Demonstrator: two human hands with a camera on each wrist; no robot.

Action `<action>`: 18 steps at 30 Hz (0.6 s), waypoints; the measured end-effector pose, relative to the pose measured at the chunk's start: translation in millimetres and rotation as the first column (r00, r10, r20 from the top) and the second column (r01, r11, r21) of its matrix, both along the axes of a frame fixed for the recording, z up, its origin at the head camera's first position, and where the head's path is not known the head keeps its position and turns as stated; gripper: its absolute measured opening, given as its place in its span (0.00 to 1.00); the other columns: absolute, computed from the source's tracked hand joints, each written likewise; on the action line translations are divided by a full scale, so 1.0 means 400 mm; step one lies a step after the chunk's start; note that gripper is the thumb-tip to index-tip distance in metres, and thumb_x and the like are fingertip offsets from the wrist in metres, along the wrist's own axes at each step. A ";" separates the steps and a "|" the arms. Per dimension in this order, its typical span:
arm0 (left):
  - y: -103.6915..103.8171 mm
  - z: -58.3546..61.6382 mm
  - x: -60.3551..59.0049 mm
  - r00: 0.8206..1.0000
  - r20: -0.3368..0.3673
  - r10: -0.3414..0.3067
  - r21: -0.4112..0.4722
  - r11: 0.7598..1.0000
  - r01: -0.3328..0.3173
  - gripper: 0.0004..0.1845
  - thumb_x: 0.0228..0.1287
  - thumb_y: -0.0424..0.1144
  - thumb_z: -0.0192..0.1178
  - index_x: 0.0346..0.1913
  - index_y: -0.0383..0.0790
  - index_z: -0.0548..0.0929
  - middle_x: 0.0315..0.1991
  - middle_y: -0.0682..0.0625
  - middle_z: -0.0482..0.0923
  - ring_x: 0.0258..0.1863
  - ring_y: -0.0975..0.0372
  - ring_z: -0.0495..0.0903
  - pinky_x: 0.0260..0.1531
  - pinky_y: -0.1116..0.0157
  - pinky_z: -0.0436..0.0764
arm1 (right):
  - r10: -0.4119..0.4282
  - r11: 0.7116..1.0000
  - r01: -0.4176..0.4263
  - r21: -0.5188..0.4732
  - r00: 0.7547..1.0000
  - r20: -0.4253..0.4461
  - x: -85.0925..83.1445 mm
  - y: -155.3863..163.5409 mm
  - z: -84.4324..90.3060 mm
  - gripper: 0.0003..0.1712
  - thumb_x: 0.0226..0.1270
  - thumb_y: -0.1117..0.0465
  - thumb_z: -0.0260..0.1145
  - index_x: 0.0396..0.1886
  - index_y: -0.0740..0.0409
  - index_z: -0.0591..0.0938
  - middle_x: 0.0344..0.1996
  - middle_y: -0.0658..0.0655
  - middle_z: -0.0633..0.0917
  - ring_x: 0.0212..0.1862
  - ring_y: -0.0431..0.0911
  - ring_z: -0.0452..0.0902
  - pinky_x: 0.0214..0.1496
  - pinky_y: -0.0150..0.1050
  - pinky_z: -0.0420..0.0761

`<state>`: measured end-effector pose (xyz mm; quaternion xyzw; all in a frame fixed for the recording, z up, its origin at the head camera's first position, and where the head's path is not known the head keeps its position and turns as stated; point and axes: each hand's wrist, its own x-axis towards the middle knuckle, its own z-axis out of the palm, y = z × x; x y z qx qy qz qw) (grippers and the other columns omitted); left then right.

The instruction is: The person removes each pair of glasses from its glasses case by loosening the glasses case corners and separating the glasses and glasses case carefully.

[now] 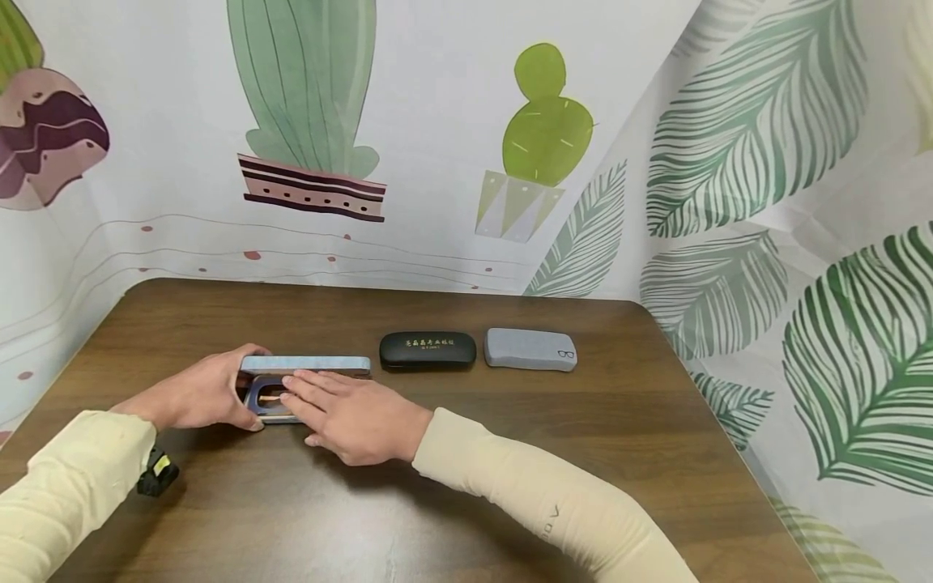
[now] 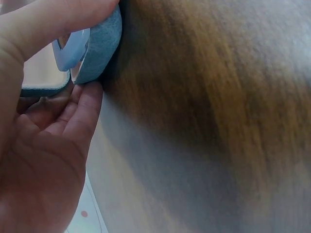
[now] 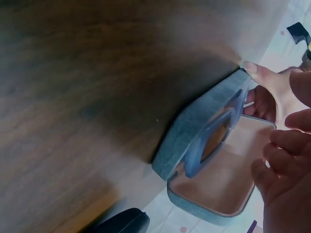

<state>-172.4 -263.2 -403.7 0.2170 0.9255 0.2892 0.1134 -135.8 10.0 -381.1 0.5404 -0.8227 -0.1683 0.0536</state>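
A light blue glasses case [image 1: 306, 363] stands open at the left of the table. Blue-framed glasses [image 3: 196, 154] lie in its lower half, and the raised lid has a pale pinkish lining in the right wrist view. My left hand [image 1: 197, 395] grips the case's left end, thumb at the front and fingers behind. Over the glasses and the case's right part is my right hand [image 1: 364, 417], its fingers extended. Whether those fingertips touch the glasses, I cannot tell. The right hand hides the case's right part in the head view.
A black glasses case [image 1: 428, 350] with gold lettering lies shut to the right of the blue one. Beside it is a shut grey case [image 1: 530, 349] with a small glasses print. Behind the brown wooden table [image 1: 466, 502] hangs a plant-patterned cloth [image 1: 437, 97].
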 end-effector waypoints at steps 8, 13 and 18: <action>0.002 0.001 0.001 1.000 -0.010 0.006 -0.008 1.000 -0.006 0.54 0.34 0.49 0.87 0.66 0.32 0.70 0.49 0.44 0.84 0.43 0.58 0.81 0.41 0.66 0.78 | -0.077 0.997 0.077 0.022 0.997 -0.001 -0.013 -0.028 -0.014 0.38 0.85 0.41 0.43 0.84 0.55 0.56 0.82 0.56 0.62 0.83 0.46 0.58 0.84 0.35 0.56; 0.003 0.000 0.001 1.000 -0.010 0.007 0.000 1.000 -0.007 0.54 0.34 0.48 0.87 0.66 0.32 0.70 0.49 0.43 0.85 0.43 0.58 0.81 0.40 0.67 0.78 | -0.116 0.993 0.115 -0.019 0.993 -0.032 -0.025 -0.041 -0.029 0.36 0.84 0.42 0.48 0.82 0.56 0.61 0.77 0.53 0.71 0.76 0.44 0.69 0.78 0.34 0.67; 0.002 0.001 0.001 1.000 -0.012 0.009 0.002 1.000 -0.009 0.54 0.33 0.47 0.87 0.65 0.32 0.70 0.49 0.43 0.85 0.43 0.58 0.82 0.40 0.68 0.79 | -0.135 0.987 0.128 -0.099 0.989 -0.067 -0.032 -0.046 -0.040 0.32 0.83 0.46 0.51 0.77 0.56 0.68 0.68 0.50 0.80 0.66 0.41 0.80 0.66 0.33 0.79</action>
